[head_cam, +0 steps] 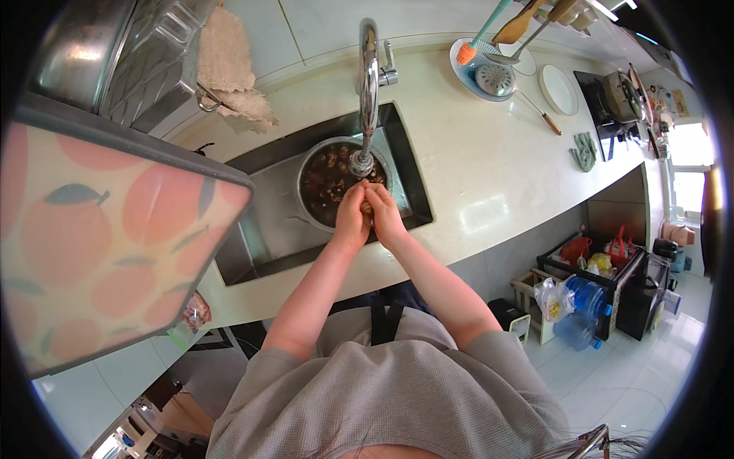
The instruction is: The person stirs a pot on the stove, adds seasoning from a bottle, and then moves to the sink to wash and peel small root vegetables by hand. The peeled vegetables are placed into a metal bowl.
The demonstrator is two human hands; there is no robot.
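Observation:
My left hand (pixel 351 217) and my right hand (pixel 386 213) are pressed together over the near edge of a round metal bowl (pixel 300 192). Between the palms shows a small yellowish-brown food piece (pixel 367 207), mostly hidden by the fingers. Dark brown liquid with floating brown food pieces (pixel 327 181), perhaps soaked dried mushrooms, fills the bowl. It stands in a rectangular stainless-steel sink (pixel 266 203). Just beyond my fingertips hangs the spout of a chrome faucet (pixel 361 163); whether water runs from it is not visible.
A large panel with a peach print (pixel 109 229) juts over the sink's left side. Loofah pieces (pixel 226 51) hang behind it. On the right counter are a blue patterned dish (pixel 459 63) with utensils, a white plate (pixel 557 86), a green cloth (pixel 584 152) and a pot (pixel 619 97) on the stove.

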